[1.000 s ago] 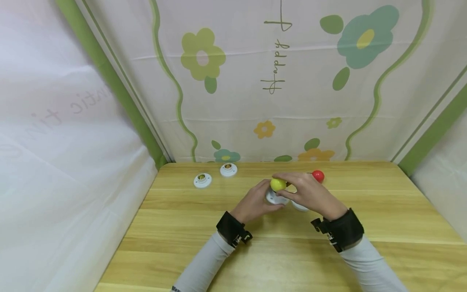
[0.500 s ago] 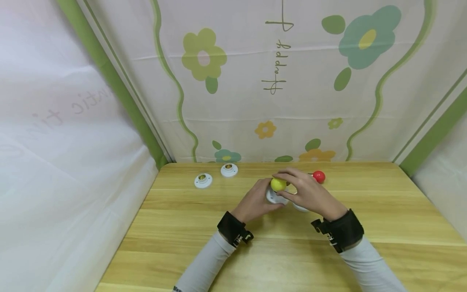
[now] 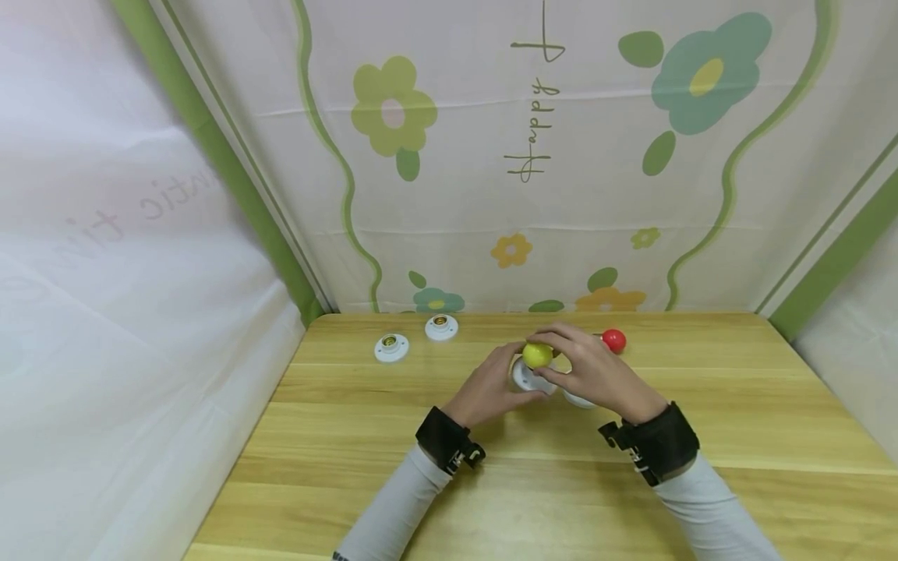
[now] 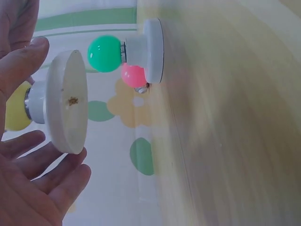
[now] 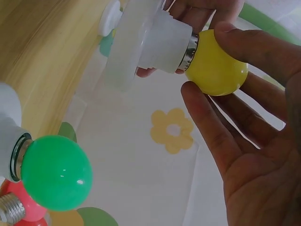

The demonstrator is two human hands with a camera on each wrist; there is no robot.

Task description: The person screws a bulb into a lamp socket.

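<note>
My left hand (image 3: 484,389) holds a white lamp holder (image 3: 523,377) at the edge of its round base. Raised off the table, it shows its hollow underside in the left wrist view. A yellow bulb (image 5: 217,66) sits with its cap in the holder's mouth, a band of metal thread (image 5: 189,52) showing between them. The thumb and fingers of my right hand (image 3: 592,368) pinch this bulb. Beside the hands, a green bulb (image 5: 56,173) is fitted in another white holder (image 4: 153,52) on the table; in the head view my right hand hides that bulb.
Two white lamp holders without bulbs, one nearer (image 3: 390,347) and one farther back (image 3: 441,327), rest at the table's back left. A red bulb (image 3: 613,341) lies near the back edge, right of the hands. Behind the wooden table (image 3: 337,436) hangs a flowered curtain (image 3: 449,195).
</note>
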